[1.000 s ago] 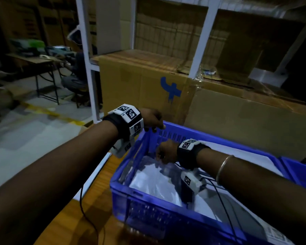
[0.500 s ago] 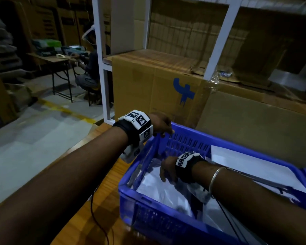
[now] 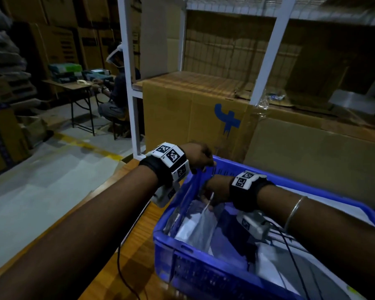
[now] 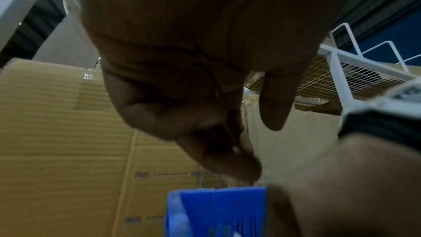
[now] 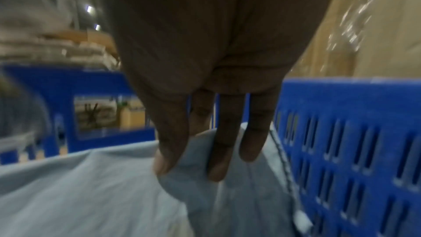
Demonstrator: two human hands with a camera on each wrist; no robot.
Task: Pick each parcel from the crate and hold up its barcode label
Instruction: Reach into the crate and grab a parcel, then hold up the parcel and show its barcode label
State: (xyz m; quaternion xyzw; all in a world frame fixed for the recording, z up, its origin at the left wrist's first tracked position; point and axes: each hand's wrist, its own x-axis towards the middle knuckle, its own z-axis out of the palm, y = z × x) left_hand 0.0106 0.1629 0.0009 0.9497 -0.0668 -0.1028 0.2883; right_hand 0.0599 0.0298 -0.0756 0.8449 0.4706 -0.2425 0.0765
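A blue slotted crate [image 3: 204, 254] stands on a wooden table and holds several grey-white plastic parcels. My left hand [image 3: 200, 158] sits at the crate's far left corner, fingers curled down onto the rim [image 4: 216, 210]. Inside the crate my right hand [image 3: 212, 195] pinches the top corner of a grey parcel [image 3: 201, 228] between thumb and fingers. In the right wrist view this right hand [image 5: 193, 165] holds the parcel [image 5: 102, 195] beside the crate wall [image 5: 353, 132]. No barcode label shows on it.
Large cardboard boxes [image 3: 182, 118] stand right behind the crate under a white rack post [image 3: 134, 105]. The wooden table [image 3: 134, 245] carries a black cable [image 3: 121, 267]. A person [image 3: 115, 98] sits at a desk at the back left.
My right hand has taken the parcel's corner and raised it inside the crate. The left hand stays on the crate's corner. The head view has tilted up slightly.
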